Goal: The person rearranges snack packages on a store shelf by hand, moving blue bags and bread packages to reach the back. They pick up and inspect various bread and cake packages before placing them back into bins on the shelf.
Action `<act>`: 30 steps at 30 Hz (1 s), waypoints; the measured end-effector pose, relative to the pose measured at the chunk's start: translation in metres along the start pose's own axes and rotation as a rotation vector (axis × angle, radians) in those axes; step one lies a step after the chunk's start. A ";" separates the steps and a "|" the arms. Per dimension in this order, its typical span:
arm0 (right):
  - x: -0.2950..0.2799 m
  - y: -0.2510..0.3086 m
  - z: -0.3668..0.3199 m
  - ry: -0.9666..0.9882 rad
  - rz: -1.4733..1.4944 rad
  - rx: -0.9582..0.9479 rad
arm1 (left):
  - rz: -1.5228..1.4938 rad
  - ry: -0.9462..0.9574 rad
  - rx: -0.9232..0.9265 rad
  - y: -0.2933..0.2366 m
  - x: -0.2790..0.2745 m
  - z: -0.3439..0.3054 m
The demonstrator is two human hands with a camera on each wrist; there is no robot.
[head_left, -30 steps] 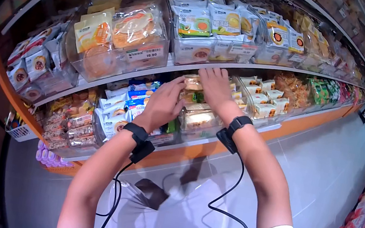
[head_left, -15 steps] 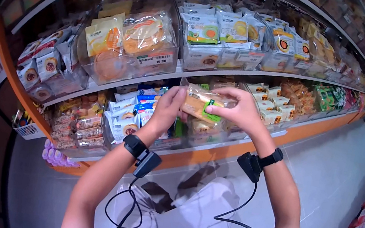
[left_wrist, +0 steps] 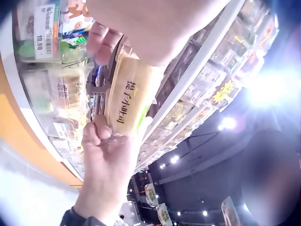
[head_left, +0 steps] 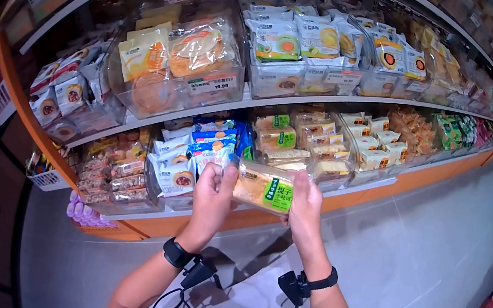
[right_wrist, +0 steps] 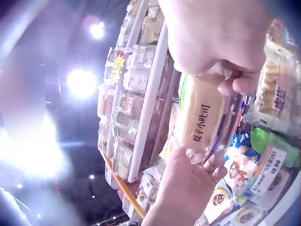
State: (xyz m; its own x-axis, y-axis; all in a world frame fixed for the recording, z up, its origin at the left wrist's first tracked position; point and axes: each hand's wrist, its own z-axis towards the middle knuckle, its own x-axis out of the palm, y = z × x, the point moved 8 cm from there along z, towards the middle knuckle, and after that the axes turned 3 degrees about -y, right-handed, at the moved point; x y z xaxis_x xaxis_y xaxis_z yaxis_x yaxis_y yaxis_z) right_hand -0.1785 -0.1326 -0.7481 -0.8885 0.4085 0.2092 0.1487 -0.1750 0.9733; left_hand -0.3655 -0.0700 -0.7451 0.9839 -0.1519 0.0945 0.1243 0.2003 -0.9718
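Your left hand [head_left: 213, 196] and right hand [head_left: 307, 213] grip the bread [head_left: 254, 185] by opposite ends, just below centre in the head view. Use light, even pressure; it would probably crush easily.

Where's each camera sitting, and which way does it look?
Head: on the person's head, looking forward and down at wrapped bread and shelves; left hand, right hand and forearms show.
Left wrist: on that wrist, looking at the bread; left hand big on top, right hand below.
Right wrist: on that wrist, looking at the bread; right hand big on top, left hand below.
Both wrist views share dark writing on the bread.
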 end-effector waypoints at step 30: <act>-0.053 -0.038 -0.041 -0.164 -0.019 -0.108 | 0.165 0.076 0.089 0.042 -0.009 -0.044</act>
State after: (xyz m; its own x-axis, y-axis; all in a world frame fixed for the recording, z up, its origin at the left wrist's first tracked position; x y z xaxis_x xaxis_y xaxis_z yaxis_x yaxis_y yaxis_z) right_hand -0.1552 -0.1842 -0.7998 -0.8069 0.5514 0.2116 0.0772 -0.2568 0.9634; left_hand -0.3750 -0.1028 -0.7961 0.9797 -0.1820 -0.0845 -0.0238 0.3127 -0.9496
